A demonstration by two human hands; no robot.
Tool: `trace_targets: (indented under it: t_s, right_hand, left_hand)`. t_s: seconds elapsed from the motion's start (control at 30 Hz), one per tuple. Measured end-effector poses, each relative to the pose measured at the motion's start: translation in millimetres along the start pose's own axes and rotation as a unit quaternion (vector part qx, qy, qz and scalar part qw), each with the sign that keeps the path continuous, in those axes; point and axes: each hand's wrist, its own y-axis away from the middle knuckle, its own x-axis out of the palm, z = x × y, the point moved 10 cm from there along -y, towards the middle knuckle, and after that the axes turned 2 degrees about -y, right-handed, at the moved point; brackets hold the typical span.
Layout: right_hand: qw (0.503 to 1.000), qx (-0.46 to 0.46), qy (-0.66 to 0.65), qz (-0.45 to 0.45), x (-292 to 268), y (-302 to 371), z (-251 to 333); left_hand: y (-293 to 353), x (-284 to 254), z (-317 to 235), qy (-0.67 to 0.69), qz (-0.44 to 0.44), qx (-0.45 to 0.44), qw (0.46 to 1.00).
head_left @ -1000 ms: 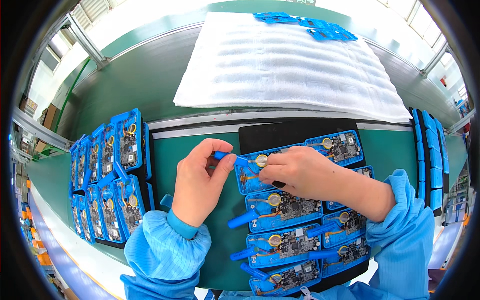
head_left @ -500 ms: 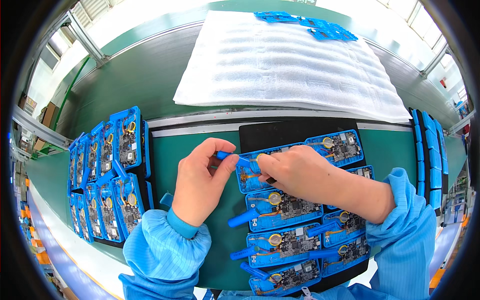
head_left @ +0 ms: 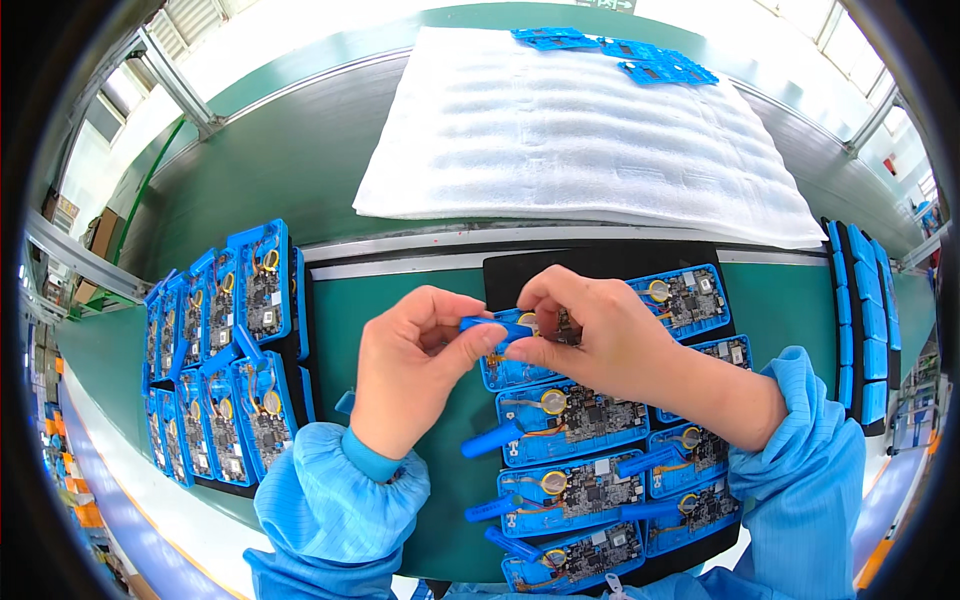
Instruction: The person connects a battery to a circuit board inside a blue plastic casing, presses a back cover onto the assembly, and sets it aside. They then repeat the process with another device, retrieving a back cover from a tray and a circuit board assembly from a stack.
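Note:
My left hand pinches a blue cylindrical battery between thumb and fingers, above the upper left open blue casing. Close to the battery's right end is my right hand. Its thumb and forefinger are apart, with the thumb just below the battery; whether it touches cannot be seen. Part of that casing and its circuit board is hidden under my right hand. Directly below it lies another blue casing with a circuit board, a round yellow-rimmed cell and a blue battery sticking out to the left.
More open casings fill the black mat in two columns. On the left stand stacked rows of similar casings. White foam sheeting lies beyond, with blue panels at its far edge. Blue casings line the right side.
My right thumb and forefinger have parted from their pinch near the round cell and moved beside the battery's end. My left hand has shifted slightly right and down with the battery.

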Motion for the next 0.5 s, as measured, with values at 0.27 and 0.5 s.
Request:
trace_targets:
  t_s: [0.27,0.5]
  right_hand:
    - [1.000,-0.013,-0.002,-0.025,-2.9,4.2,-6.6]
    - [0.994,0.043,-0.097,0.000,-1.7,6.0,-13.0]
  left_hand:
    - [38.2,22.2,-45.7,-0.460,-0.041,0.202,0.864]
    - [45.4,42.0,-40.6,-0.569,0.017,0.218,0.792]
